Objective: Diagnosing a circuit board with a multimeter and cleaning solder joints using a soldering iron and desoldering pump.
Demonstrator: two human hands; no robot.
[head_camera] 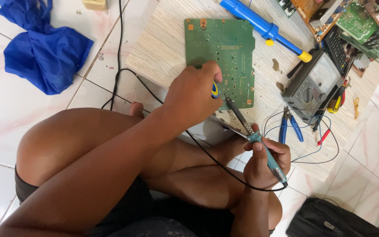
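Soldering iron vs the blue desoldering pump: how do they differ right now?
The soldering iron is held in the right hand, tip on the green circuit board; the desoldering pump lies untouched on the wooden board. The iron has a teal handle and trails a black cord; the pump is blue with yellow ends, cordless. Both are slim, rod-shaped tools.

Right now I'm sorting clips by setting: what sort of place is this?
Probably an informal electronics repair spot on a tiled floor: the right hand holds a soldering iron to a green circuit board, with a multimeter beside it.
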